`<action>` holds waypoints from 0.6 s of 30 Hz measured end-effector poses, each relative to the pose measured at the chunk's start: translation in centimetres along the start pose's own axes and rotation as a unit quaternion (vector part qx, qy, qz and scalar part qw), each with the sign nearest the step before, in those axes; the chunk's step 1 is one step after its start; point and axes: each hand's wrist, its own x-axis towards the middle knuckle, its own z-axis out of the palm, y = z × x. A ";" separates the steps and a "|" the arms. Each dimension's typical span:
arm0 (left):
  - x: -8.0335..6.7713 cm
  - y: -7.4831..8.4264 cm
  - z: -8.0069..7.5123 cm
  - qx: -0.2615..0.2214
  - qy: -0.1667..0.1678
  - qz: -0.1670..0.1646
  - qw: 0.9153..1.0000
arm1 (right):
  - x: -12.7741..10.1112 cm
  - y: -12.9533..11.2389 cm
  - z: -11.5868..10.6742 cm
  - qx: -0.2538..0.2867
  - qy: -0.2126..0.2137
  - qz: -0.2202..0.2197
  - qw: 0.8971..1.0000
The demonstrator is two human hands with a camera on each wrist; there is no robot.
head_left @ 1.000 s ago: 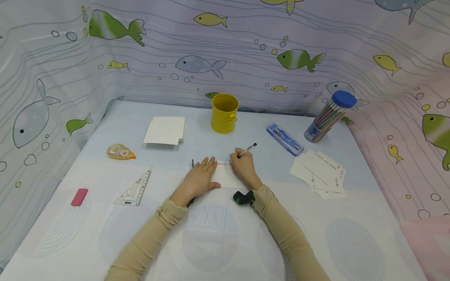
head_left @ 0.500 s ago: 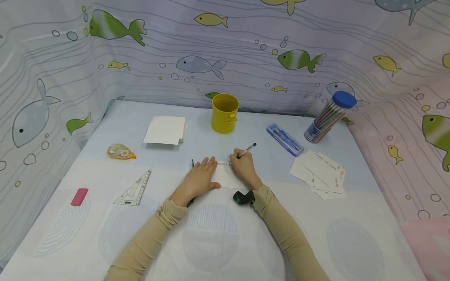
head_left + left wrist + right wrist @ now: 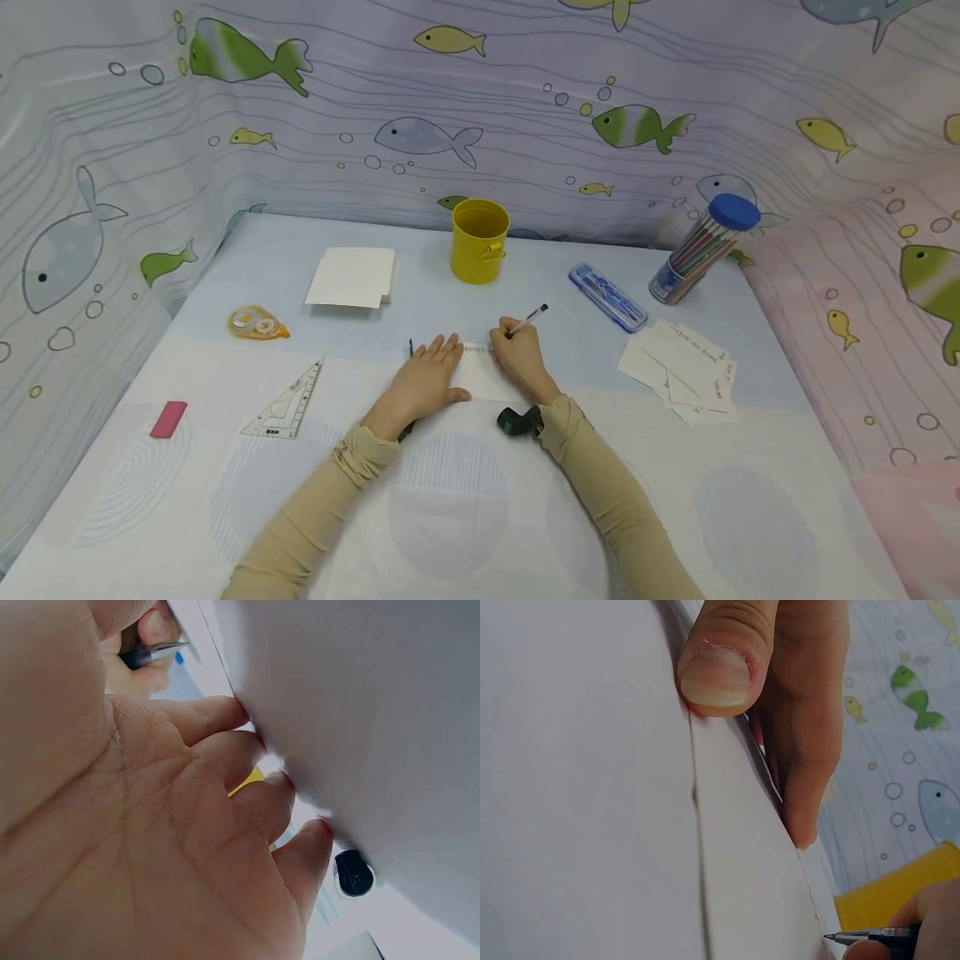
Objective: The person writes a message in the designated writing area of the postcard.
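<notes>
Holding as before: right hand (image 3: 521,357) grips pen (image 3: 527,320); tip apparently on card (image 3: 480,379).

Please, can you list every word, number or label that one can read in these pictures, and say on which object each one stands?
No text can be read.
White card under both hands: one handwritten line along its far edge, too small to read.
Loose white cards on the right: short handwritten lines, too blurred.
Clear plastic triangle ruler: scale marks, no legible numbers.
Blue flat case: a printed design, unreadable.
</notes>
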 end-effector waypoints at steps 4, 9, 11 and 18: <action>0.0 0.0 0.0 0.000 0.001 0.000 1.000 | 0.0 -0.1 0.0 -0.012 -0.005 -0.005 1.000; 0.1 -0.1 0.1 0.003 0.003 0.000 1.000 | -0.1 -0.2 -0.1 -0.019 -0.010 0.003 1.000; 0.1 -0.1 0.2 0.003 0.002 0.000 1.000 | -0.1 -0.2 -0.1 -0.017 -0.008 0.008 1.000; 0.1 -0.1 0.2 -0.002 0.001 -0.002 1.000 | -0.1 -0.3 0.0 -0.007 0.000 0.015 1.000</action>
